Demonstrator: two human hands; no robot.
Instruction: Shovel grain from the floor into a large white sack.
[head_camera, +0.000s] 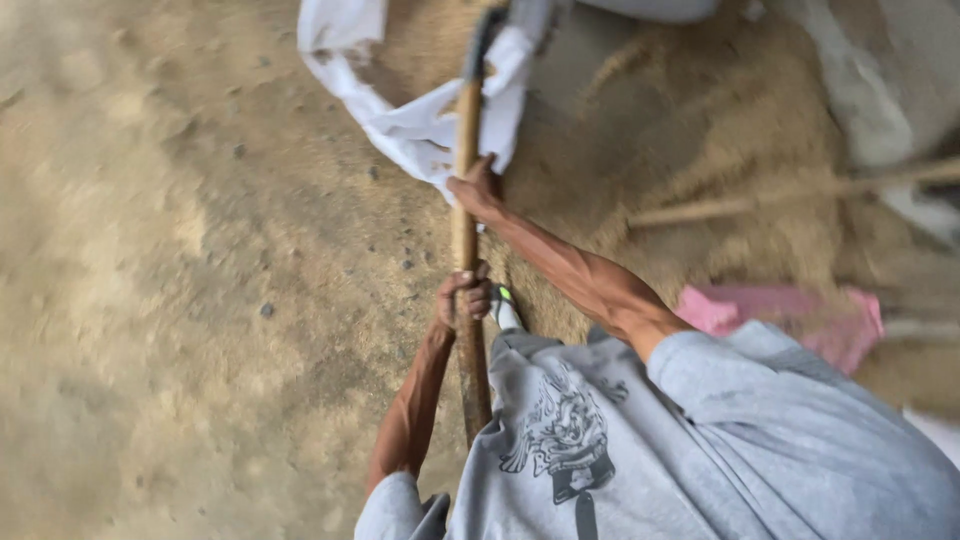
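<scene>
Head camera looked down on a wide dusty floor (180, 300), bare earth or concrete speckled with small stones, which gave open room on the person's left. On the right lay a broad heap of husk or grain (720, 150), tan and loose; it looked light and free-flowing, likely to slide and spill rather than hold a shape. A white sack (420, 125) sat at the heap's near edge with its mouth open, soft and floppy, its rim sagging, so it would probably fold shut if knocked. A pink cloth or bag (800, 320) lay by the person's right side, and a second pole (800, 195), blurred, crossed the heap beyond the right arm.

Between them ran a long wooden handle (466, 240), upright in the view, its far end reaching into the sack's mouth; the tool head was blurred and could not be told. It looked stiff, fairly heavy, with a worn, smooth shaft best held at two spread points. The right hand (478, 190) was wrapped around it high up, near the sack; the left hand (462, 298) was closed around it lower down, near the body.
</scene>
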